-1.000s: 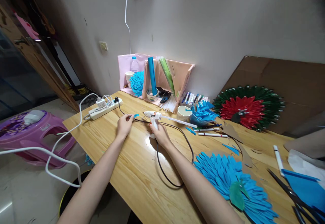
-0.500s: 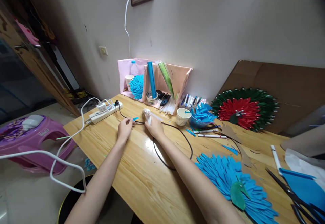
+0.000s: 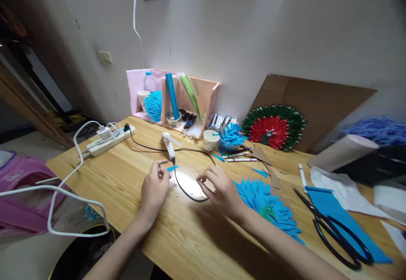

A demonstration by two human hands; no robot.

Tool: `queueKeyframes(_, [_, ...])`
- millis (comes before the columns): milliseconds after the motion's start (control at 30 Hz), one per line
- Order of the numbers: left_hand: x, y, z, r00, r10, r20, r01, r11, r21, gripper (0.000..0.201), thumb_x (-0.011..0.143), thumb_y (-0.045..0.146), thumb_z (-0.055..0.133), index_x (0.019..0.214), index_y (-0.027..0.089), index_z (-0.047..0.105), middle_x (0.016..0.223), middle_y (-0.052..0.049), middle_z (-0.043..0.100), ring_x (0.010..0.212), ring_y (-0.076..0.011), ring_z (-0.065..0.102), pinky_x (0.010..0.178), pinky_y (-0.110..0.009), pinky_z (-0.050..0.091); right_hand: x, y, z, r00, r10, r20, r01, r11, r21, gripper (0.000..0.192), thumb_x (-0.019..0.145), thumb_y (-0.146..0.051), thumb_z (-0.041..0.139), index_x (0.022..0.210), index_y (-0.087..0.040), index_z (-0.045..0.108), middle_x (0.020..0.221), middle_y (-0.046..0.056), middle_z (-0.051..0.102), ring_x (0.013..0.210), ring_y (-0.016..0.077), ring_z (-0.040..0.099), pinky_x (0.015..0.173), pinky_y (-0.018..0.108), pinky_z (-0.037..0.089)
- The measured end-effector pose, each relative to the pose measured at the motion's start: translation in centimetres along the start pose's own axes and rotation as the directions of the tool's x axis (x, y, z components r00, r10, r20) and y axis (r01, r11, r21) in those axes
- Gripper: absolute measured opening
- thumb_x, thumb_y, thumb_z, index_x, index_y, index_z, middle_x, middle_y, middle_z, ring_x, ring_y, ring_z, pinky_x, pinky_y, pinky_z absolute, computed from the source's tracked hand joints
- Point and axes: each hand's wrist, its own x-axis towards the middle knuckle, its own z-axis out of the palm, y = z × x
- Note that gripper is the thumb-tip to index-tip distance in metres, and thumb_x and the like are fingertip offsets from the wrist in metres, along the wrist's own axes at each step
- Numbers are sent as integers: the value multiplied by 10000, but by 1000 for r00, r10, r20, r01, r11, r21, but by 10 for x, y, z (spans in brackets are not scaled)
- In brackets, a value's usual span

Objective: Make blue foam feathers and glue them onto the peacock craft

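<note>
My left hand pinches a small blue paper strip between thumb and fingers, low over the table. To its right my right hand hovers with fingers curved and apart, nothing visible between them. A white glue gun lies just beyond my left hand, and its black cord loops across the wood between both hands. Right of my right hand rests a fan of blue paper petals with a green piece on it, partly covered by my forearm.
A white power strip sits at the table's left edge. Behind stand a pink organizer, a paper cup and a bowl of blue petals. Black scissors lie on blue paper at right. A red-and-green fan leans on cardboard.
My right hand has let go of the glue gun, which now lies on the table, and has come back toward me. My left hand has drawn nearer with the blue strip. The view turned right.
</note>
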Motion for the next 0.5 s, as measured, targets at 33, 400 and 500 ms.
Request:
queueKeyframes(33, [-11, 14, 6, 998, 26, 55, -27, 999, 24, 263, 836, 265, 398, 1060, 216, 526, 695, -9, 629, 685, -177, 629, 593, -251, 436, -10, -4, -12, 999, -43, -2, 43, 998, -39, 112, 853, -159, 476, 800, -184, 571, 772, 54, 581, 751, 173, 508, 640, 268, 402])
queueKeyframes(400, [-71, 119, 97, 761, 338, 554, -448, 891, 72, 302, 853, 219, 400, 1148, 224, 465, 877, -47, 685, 806, -203, 647, 633, -265, 413, -105, 16, -72, 972, 71, -222, -190, 795, -576, 103, 842, -187, 514, 885, -171, 607, 838, 66, 614, 788, 200, 498, 692, 307, 393])
queueKeyframes(500, [-84, 137, 116, 694, 361, 623, -494, 868, 47, 324, 848, 218, 404, 1167, 209, 458, 829, -51, 692, 814, -215, 649, 630, -272, 414, -122, 26, -83, 954, 120, -274, -268, 751, -604, 88, 833, -206, 533, 835, -174, 615, 816, 56, 621, 773, 197, 498, 680, 304, 389])
